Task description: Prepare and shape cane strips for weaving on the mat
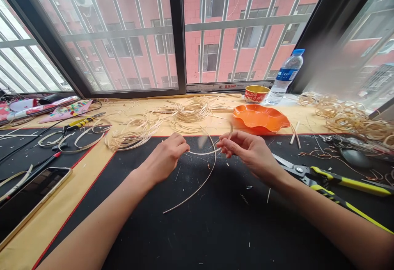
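Two hands are at work mid-mat; noting left to right. A phone [33, 196] is lying well off my left hand [163, 159]. That hand is pinching a thin cane strip [197, 190] between thumb and fingers, and my right hand [249, 153] is pinching it too, the strip bowing between them and curving down toward me over the black mat [215, 237]. Cane coils [191, 112] are sitting just past the mat's far red edge, open mat is stretching toward me, and yellow-handled shears [335, 184] are lying just beside my right wrist.
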